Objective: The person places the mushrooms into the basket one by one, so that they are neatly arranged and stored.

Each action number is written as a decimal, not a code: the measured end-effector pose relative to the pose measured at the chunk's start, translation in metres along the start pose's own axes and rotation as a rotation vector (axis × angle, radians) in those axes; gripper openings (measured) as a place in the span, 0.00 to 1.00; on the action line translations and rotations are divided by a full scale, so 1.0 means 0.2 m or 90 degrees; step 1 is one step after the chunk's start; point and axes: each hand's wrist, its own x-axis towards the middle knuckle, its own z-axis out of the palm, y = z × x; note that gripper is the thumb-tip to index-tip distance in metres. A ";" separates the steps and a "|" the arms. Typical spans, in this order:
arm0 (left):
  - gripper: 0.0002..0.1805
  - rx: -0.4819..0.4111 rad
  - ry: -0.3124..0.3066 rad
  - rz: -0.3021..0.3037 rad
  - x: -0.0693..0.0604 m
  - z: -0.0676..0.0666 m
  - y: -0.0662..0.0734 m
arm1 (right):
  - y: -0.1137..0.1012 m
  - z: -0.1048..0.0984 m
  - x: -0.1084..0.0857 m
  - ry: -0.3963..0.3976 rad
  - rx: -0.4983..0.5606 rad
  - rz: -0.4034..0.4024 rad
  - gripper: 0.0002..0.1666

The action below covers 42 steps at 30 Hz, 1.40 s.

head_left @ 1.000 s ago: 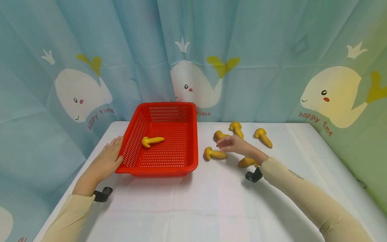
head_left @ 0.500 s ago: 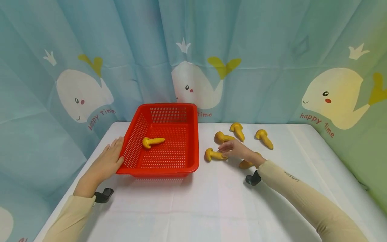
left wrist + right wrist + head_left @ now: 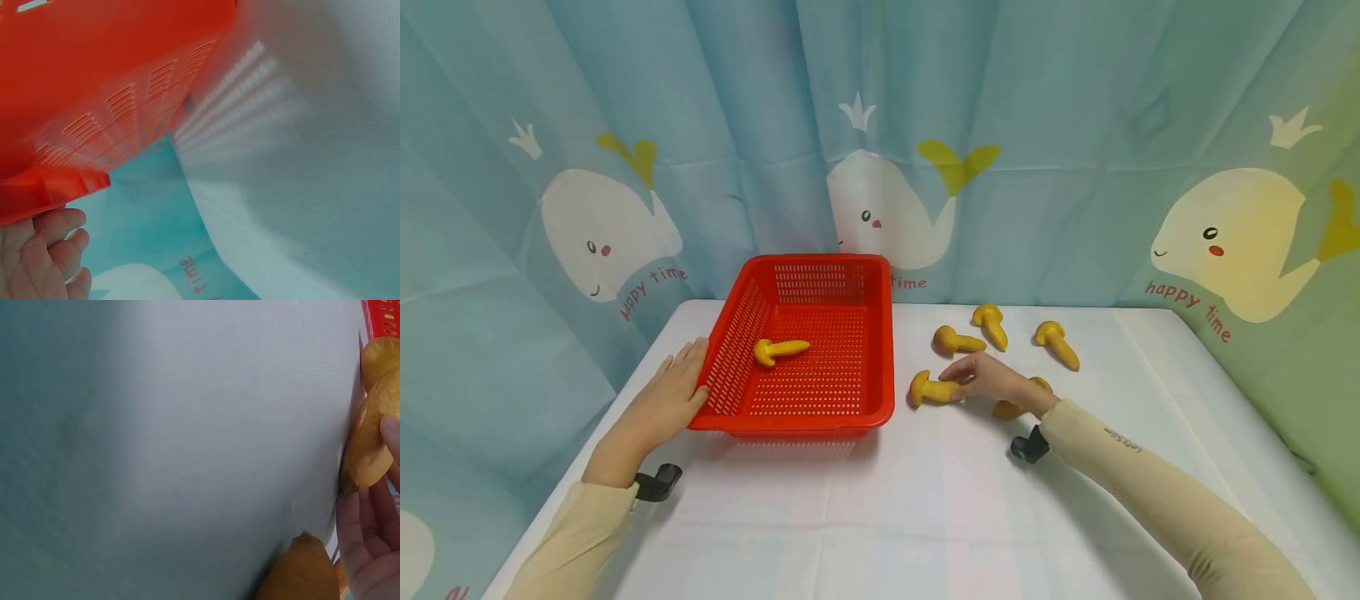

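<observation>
In the head view my left hand point(image 3: 662, 400) rests along the left rim of a red plastic basket point(image 3: 886, 367), fingers extended. The left wrist view has those fingers point(image 3: 62, 250) just below the basket's rim. One yellow mushroom point(image 3: 781, 351) lies inside the basket. My right hand point(image 3: 988, 379) pinches the stem of another mushroom point(image 3: 931, 391), just right of the basket, its cap pointing left. In the right wrist view the thumb presses this mushroom point(image 3: 369, 447) from one side, with fingers on the other.
Behind the right hand lie three mushrooms: one near the knuckles point(image 3: 957, 341), one at the back point(image 3: 990, 325) and one farther right point(image 3: 1057, 344). Another mushroom point(image 3: 1009, 410) is partly hidden under the right wrist. A whale-print curtain point(image 3: 1060, 167) hangs behind the white table point(image 3: 865, 533).
My right hand has come down and forward from above the mushrooms, and its thumb and fingers have closed on the stem of the nearest one. The left hand stays on the basket.
</observation>
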 end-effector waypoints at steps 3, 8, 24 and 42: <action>0.39 -0.004 0.000 -0.002 0.00 0.00 0.00 | -0.01 0.00 0.00 -0.011 0.003 0.005 0.19; 0.39 -0.003 0.001 -0.003 0.00 0.00 0.00 | -0.01 0.00 0.00 -0.028 0.010 -0.021 0.19; 0.39 -0.002 -0.002 -0.003 0.01 0.00 0.01 | -0.03 -0.01 0.01 -0.036 0.034 -0.063 0.19; 0.39 -0.003 0.000 -0.010 0.00 0.00 0.00 | -0.40 -0.37 0.04 -0.023 -0.001 -0.057 0.19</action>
